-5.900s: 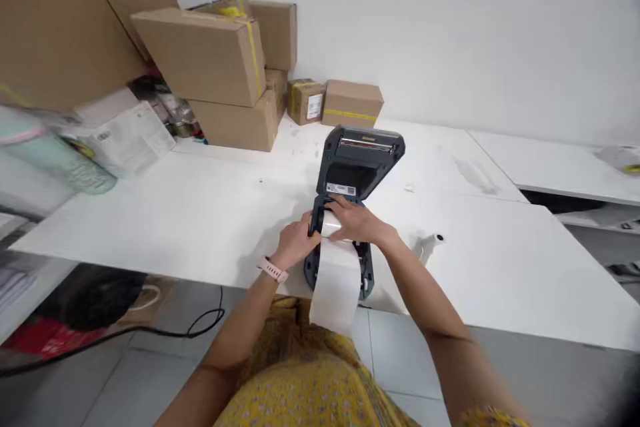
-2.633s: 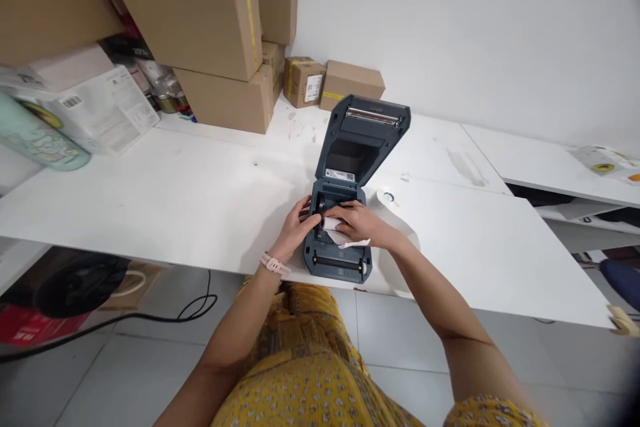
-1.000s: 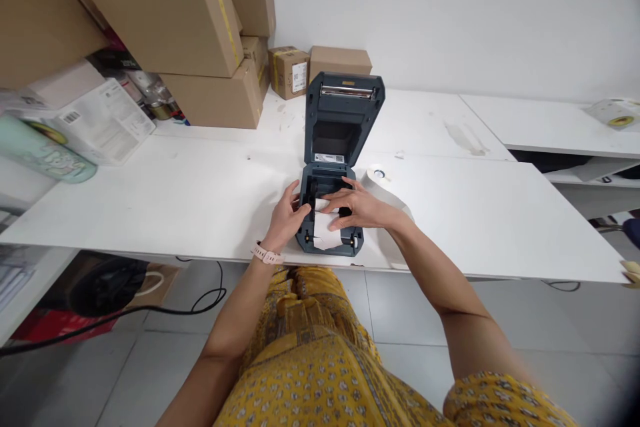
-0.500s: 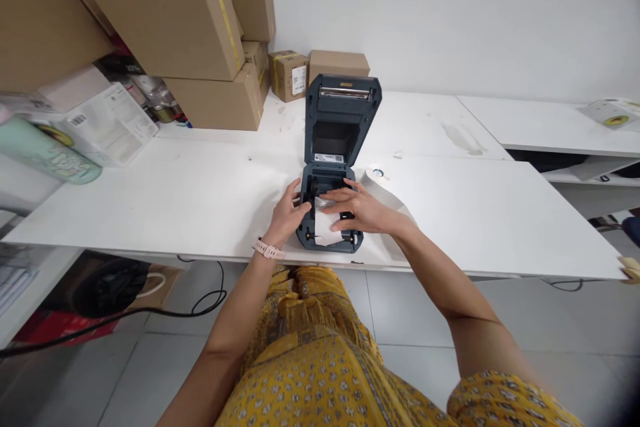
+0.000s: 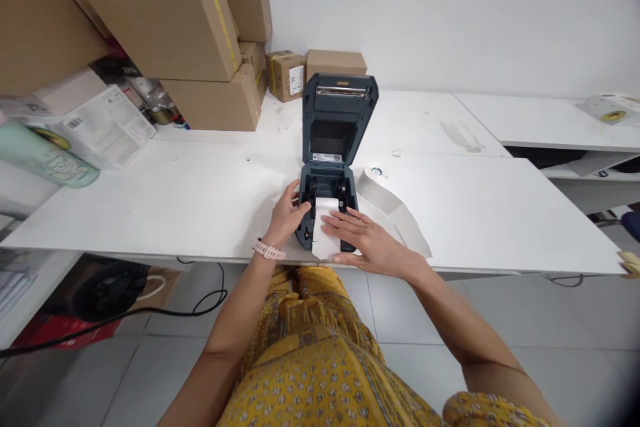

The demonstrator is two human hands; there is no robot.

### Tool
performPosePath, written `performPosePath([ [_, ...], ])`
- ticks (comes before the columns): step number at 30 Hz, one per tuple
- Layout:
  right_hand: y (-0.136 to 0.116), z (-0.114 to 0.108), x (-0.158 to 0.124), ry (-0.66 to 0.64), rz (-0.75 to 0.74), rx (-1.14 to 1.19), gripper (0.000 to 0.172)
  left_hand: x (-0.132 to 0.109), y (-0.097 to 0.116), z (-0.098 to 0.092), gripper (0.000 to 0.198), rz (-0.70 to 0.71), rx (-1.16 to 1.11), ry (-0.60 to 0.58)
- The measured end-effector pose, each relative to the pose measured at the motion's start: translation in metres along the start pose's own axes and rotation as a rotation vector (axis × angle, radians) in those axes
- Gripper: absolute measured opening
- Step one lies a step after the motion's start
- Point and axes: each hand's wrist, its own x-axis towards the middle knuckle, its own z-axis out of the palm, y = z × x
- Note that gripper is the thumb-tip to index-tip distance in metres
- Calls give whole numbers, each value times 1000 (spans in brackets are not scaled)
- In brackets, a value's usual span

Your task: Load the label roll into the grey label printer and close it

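Observation:
A dark grey label printer stands open at the near edge of the white table, its lid tilted up and back. A white label strip runs out of its bay toward me. My right hand lies flat on that strip, fingers stretched out, pressing it onto the printer's front. My left hand rests on the printer's left side, fingers curled against the housing. A pink watch sits on my left wrist.
A loose label roll with a trailing strip lies right of the printer. Cardboard boxes are stacked at the back left, with two small boxes behind the printer. A green bottle is at far left. A cable runs on the floor.
My right hand has slid toward me, drawing the white strip out over the printer's front edge. The left hand stays at the printer's left side.

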Motion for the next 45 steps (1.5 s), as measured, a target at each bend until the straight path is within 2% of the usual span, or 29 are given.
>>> performPosePath([
  [12,-4,5,-9,37,75,107,65,0,2,2,69,10,9,-5],
  [22,-9,13,-8,79,61,39,67,-5,14,1,70,49,78,-28],
  [29,-8,15,-9,92,57,28,66,-8,24,-1,59,109,157,-95],
  [34,-10,19,-8,155,55,2,55,-10,26,0,64,116,142,-59],
  [39,-11,36,-9,290,54,-38,40,-9,25,-1,68,110,88,-44],
  [45,-14,49,-7,346,93,-44,32,-8,22,-1,71,97,191,-47],
])
